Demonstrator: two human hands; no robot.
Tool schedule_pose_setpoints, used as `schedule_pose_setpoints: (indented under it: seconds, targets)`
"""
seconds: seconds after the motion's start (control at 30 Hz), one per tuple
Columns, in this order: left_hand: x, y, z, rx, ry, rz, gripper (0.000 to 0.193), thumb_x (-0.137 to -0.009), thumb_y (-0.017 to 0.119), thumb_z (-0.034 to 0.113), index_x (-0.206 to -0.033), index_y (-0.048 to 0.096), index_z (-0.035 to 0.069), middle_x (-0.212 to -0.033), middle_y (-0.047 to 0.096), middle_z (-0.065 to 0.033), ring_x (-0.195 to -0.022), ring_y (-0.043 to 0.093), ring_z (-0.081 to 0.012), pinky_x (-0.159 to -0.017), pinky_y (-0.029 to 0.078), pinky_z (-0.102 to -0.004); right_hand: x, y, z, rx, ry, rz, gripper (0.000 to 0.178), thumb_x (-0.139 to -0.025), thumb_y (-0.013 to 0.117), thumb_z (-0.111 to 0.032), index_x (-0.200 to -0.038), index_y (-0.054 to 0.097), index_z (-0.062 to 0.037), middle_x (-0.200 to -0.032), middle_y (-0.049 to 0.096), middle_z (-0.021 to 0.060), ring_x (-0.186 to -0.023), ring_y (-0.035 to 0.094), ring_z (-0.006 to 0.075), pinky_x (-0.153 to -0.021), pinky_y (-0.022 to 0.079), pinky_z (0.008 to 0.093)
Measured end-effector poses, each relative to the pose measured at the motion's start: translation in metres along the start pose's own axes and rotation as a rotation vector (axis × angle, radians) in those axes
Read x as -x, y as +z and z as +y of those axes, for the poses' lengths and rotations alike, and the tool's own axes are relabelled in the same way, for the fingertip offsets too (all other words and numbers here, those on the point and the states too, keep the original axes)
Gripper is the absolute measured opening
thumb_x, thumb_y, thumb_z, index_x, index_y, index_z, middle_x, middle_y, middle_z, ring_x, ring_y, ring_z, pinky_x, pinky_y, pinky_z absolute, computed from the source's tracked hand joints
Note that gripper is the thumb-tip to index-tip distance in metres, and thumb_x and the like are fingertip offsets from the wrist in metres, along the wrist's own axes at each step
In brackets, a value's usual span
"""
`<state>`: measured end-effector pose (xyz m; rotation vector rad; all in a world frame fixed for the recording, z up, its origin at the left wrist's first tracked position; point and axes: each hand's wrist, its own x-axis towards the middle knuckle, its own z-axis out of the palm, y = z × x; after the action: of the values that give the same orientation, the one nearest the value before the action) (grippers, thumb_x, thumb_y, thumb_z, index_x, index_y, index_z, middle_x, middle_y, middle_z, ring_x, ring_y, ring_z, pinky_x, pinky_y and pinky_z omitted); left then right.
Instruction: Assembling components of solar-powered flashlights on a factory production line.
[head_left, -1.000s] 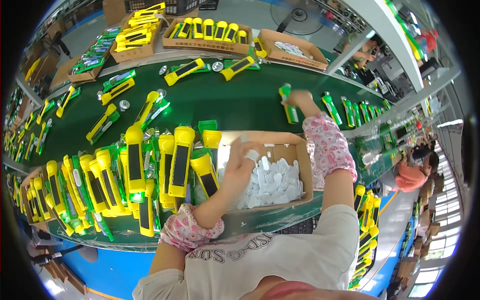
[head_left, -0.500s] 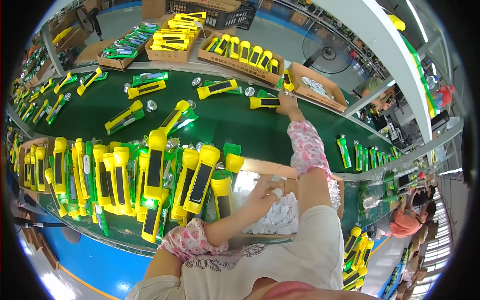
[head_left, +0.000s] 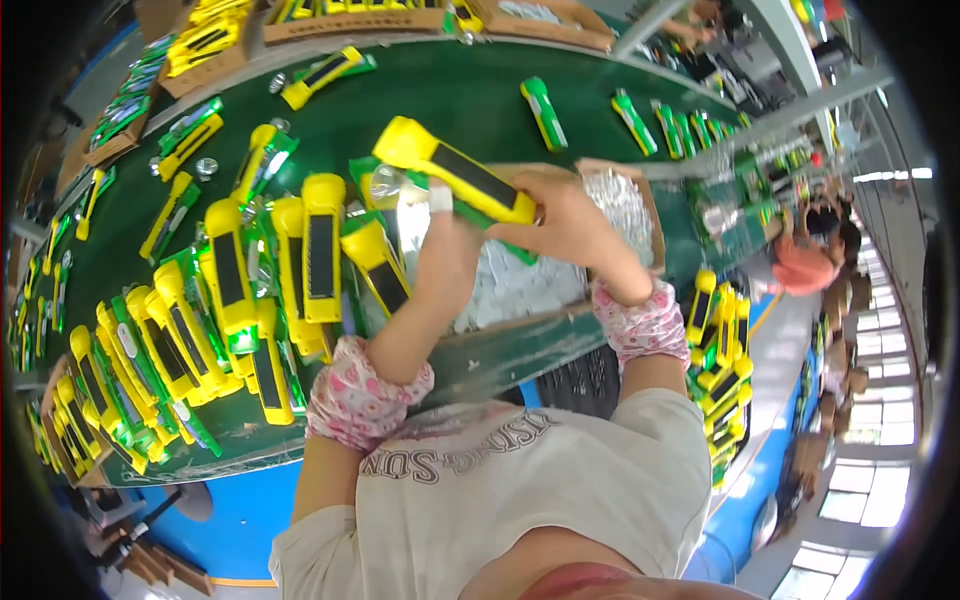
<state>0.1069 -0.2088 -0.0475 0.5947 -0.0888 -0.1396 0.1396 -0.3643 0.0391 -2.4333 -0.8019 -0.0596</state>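
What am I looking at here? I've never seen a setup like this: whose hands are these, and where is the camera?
There is no robot: these are a person's two bare hands. The view comes from a wide fisheye camera worn on the person's head, looking down, so straight edges bend near the rim.

The right hand grips one end of a yellow flashlight with a dark panel. The left hand is close by, with something white at its fingertips; blur hides whether it touches the flashlight.

Below the hands lie small white pieces. To the left are many more yellow flashlights in a crowded pile. Farther away, green parts lie on the green table.
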Motion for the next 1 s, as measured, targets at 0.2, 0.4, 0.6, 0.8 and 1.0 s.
schedule_pose_setpoints:
  seconds: [0.2, 0.4, 0.6, 0.8, 1.0]
  targets:
    - [0.016, 0.037, 0.015, -0.04, 0.045, 0.006, 0.053, -0.105, 0.032, 0.046, -0.128, 0.046, 0.0, -0.118, 0.062, -0.0163, -0.107, 0.063, -0.0252, -0.096, 0.051, -0.0403, 0.052, 0.018, -0.024, 0.197, 0.183, 0.175, 0.049, -0.071, 0.085, -0.034, -0.104, 0.068, -0.0016, -0.084, 0.069, 0.0126, -0.074, 0.07, 0.0226, -0.062, 0.053, 0.0295]
    - [0.01, 0.015, 0.008, 0.101, -0.056, 0.071, 0.033, -0.102, 0.049, 0.027, -0.123, 0.046, 0.002, -0.108, 0.063, -0.0151, -0.101, 0.066, -0.0279, -0.088, 0.056, -0.0449, 0.081, 0.033, 0.013, -0.295, 0.17, 0.195, 0.029, -0.081, 0.077, -0.017, -0.103, 0.067, -0.0018, -0.086, 0.069, 0.0084, -0.077, 0.068, 0.0176, -0.062, 0.052, 0.0281]
    - [0.005, 0.004, 0.014, 0.132, -0.027, 0.079, 0.033, -0.102, 0.048, 0.027, -0.127, 0.047, 0.005, -0.112, 0.064, -0.0218, -0.103, 0.064, -0.0299, -0.089, 0.054, -0.0435, 0.079, 0.106, 0.058, 0.169, 0.168, 0.083, 0.022, -0.076, 0.075, -0.016, -0.092, 0.067, -0.0034, -0.078, 0.063, 0.0129, -0.088, 0.064, 0.0303, -0.073, 0.052, 0.038]
    - [0.001, -0.003, 0.013, 0.214, -0.057, 0.087, 0.037, -0.102, 0.048, 0.029, -0.129, 0.044, 0.004, -0.114, 0.06, -0.0166, -0.108, 0.062, -0.0333, -0.091, 0.053, -0.0478, 0.07, 0.126, 0.107, -0.09, 0.204, -0.026, 0.021, -0.073, 0.075, -0.018, -0.084, 0.065, -0.0027, -0.085, 0.063, 0.0167, -0.086, 0.062, 0.034, -0.075, 0.05, 0.043]
    - [0.003, 0.006, 0.011, 0.312, -0.055, 0.003, 0.053, -0.101, 0.033, 0.042, -0.14, 0.04, 0.005, -0.133, 0.053, -0.0175, -0.121, 0.053, -0.0384, -0.105, 0.039, -0.0517, 0.066, 0.131, 0.108, 0.002, 0.076, 0.053, 0.021, -0.072, 0.075, -0.02, -0.078, 0.065, -0.0026, -0.086, 0.065, 0.0163, -0.086, 0.063, 0.0326, -0.074, 0.049, 0.0437]
